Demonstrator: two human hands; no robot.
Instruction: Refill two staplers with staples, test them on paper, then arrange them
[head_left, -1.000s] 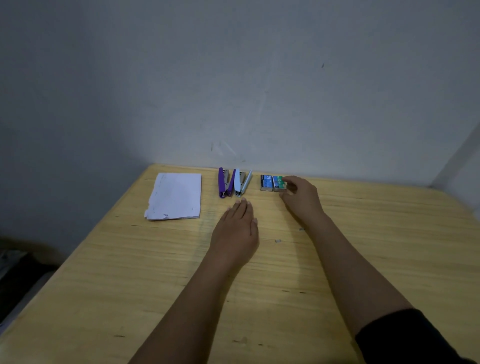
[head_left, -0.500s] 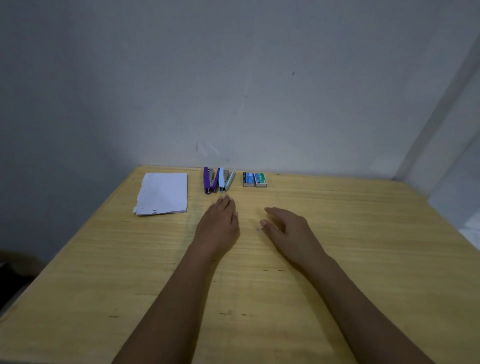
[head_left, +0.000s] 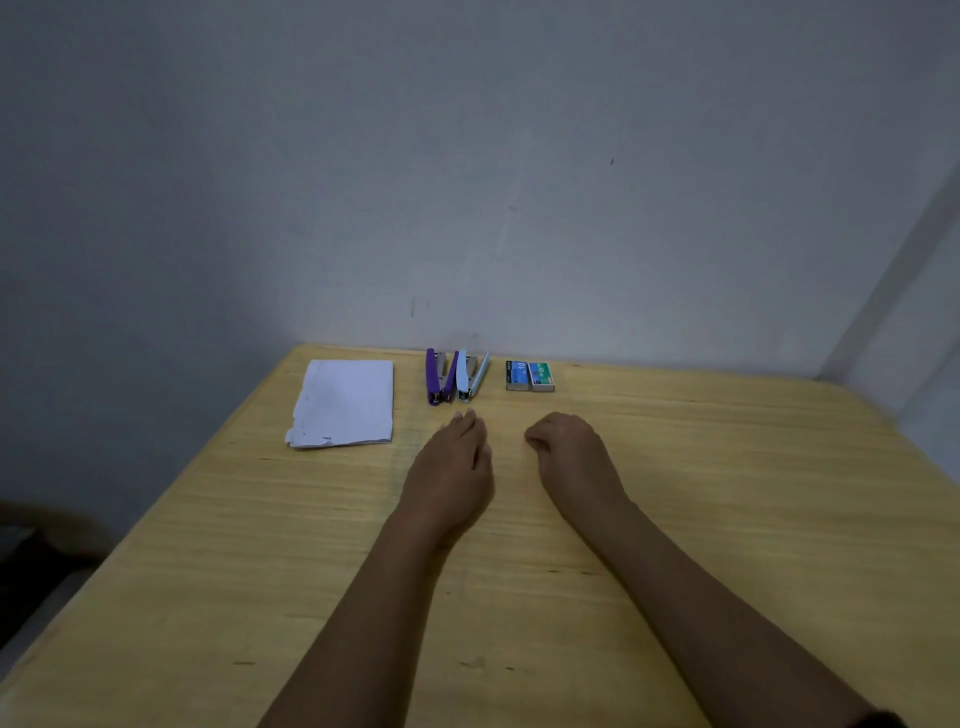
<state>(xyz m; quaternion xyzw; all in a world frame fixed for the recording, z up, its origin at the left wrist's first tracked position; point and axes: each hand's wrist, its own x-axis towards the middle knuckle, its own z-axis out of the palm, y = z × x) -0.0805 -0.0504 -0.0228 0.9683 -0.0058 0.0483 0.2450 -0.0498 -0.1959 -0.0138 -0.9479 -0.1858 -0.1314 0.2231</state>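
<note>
A purple stapler (head_left: 435, 376) and a pale blue stapler (head_left: 471, 376) lie side by side near the table's far edge. Two small staple boxes, one blue (head_left: 517, 375) and one green (head_left: 541, 376), sit just right of them. A stack of white paper (head_left: 345, 402) lies to the left. My left hand (head_left: 454, 467) rests flat on the wood, fingers together, fingertips just short of the staplers. Beside it my right hand (head_left: 574, 454) rests with its fingers curled under, holding nothing that I can see.
The yellow wooden table (head_left: 701, 493) stands against a grey wall, with its left edge dropping to a dark floor. A wall corner rises at the far right. A black sleeve shows at the bottom right corner.
My right hand left the green staple box, drew back toward me and curled its fingers beside the left hand. The left hand stayed flat in place.
</note>
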